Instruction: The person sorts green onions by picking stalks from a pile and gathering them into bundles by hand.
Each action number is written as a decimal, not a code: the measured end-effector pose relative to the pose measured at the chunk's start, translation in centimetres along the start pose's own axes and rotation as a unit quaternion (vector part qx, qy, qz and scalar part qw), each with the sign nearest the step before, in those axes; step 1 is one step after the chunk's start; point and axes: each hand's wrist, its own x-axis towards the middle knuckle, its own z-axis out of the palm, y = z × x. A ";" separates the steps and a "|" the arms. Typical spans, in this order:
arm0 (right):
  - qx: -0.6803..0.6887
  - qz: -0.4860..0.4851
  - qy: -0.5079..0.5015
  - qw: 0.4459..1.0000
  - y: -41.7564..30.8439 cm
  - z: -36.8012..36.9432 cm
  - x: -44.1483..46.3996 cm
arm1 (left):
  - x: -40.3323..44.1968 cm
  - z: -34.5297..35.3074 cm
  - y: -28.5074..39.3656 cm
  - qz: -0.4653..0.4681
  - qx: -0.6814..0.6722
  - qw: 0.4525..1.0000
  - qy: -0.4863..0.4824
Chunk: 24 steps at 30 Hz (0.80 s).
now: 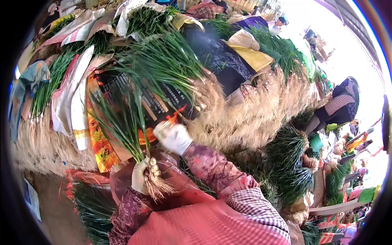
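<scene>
Low in the centre-left, my left hand [140, 175], in a pale glove, is wrapped round a bunch of green stalks [126, 130] with white bulbs [153, 166] and tan roots hanging beside it. My right hand [172, 136], in a white glove, is blurred near the lower edge of a dark printed sack [163, 96]; its fingers are smeared by motion, and whether it holds anything cannot be made out. Beyond it lies a loose pile of green stalks [163, 61], with roots pointing right.
A long heap of rooted stalks [253, 110] crosses the view, partly covered by sacks [69, 94]. More bundles [286, 163] stand at the right, where another person [341, 100] bends over. Green stalks [96, 208] lie at the lower left.
</scene>
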 end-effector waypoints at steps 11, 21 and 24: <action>-0.158 0.256 -0.292 0.908 -9.8 0.7 -0.9 | -0.6 0.5 0.5 -0.026 0.097 0.995 0.009; -0.465 0.305 -0.431 0.711 -8.8 -8.6 -6.3 | -0.6 -0.6 1.6 -0.029 0.053 0.998 -0.030; -0.469 0.374 -0.367 0.711 -13.4 -8.6 -4.8 | 0.2 -0.7 1.7 -0.023 0.089 0.996 -0.006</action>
